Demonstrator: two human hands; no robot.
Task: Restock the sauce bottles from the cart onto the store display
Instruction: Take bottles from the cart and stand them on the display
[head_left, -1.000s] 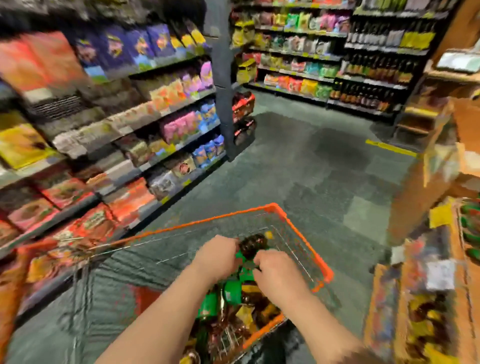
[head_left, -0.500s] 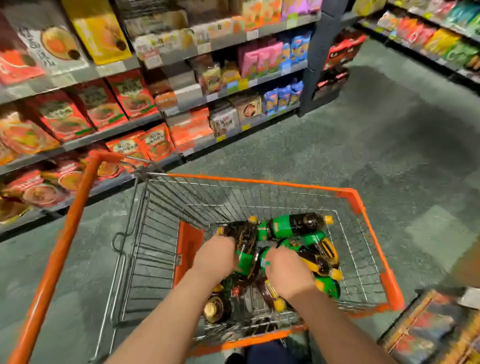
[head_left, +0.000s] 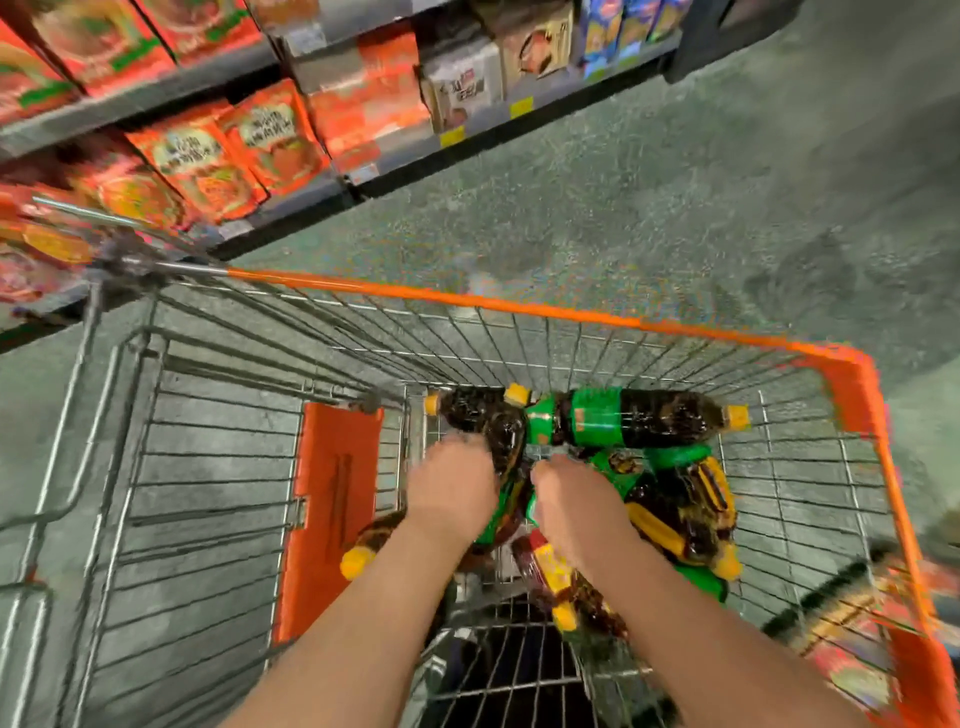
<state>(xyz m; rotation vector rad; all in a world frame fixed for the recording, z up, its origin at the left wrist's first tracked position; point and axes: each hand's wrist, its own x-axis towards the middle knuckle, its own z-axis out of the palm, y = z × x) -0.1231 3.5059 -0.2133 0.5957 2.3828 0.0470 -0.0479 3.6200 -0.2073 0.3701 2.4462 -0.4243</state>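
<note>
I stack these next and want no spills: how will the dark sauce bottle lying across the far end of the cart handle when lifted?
The dark green-labelled plastic sauce bottle looks full, so probably heavy for its size. It lies on its side on the wire cart, round-bodied, so likely to roll if nudged. Its glossy surface may be slippery.

My left hand (head_left: 451, 488) and right hand (head_left: 576, 506) reach in through the cart's (head_left: 571, 313) open top; wire walls close every side; sauce bottles (head_left: 639, 418) crowd the basket floor at the middle and right; the orange flap (head_left: 332, 499) bounds it left; bare wire lies further left.
</note>
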